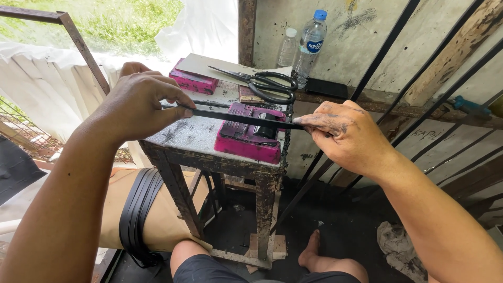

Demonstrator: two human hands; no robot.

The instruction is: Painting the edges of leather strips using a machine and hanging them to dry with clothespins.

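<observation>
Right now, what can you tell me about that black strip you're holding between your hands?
The strip is thin, flat, narrow and black; whether leather or rubber I cannot tell. It is stretched taut and nearly level, sloping slightly down to the right. The left hand pinches one end between thumb and fingers; the right hand, its fingers smudged black, grips the other. Its middle passes across the top of a pink box standing on the small stained table.

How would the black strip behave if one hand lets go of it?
The strip is thin and narrow, so it would probably droop. It looks straight only because the left hand and right hand hold both ends. Similar strips hang over the lap in a curve, which suggests it is floppy and light.
</observation>
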